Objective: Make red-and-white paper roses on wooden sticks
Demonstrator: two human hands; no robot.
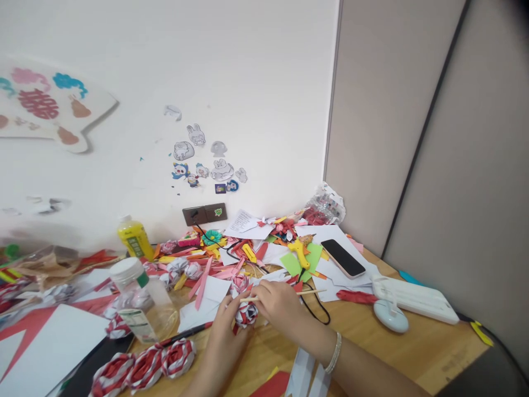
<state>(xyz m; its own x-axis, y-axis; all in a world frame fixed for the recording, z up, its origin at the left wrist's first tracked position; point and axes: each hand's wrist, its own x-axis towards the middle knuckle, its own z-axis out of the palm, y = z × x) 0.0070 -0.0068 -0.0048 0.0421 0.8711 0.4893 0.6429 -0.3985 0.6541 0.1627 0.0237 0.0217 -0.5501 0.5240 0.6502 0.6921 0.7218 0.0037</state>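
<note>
At the lower middle, my left hand [228, 325] is closed round the left side of a small red-and-white twisted paper ball [247, 314]. My right hand [275, 303] sits just to its right, fingers pinched on a thin wooden stick [312, 292]. The stick lies nearly level across the top of the ball, its left end close to my left fingertips. A pink paper rose [240, 283] is right behind my hands. Three larger red-and-white paper rolls [144, 368] are in a row at the lower left.
A clear jar [142, 303] and a yellow bottle [135, 238] stand at the left. Behind are paper scraps, a yellow glue gun [300, 253] with a black cord and a phone [343, 258]. A white lamp [415, 299] lies at the right. White strips [300, 372] are near my right forearm.
</note>
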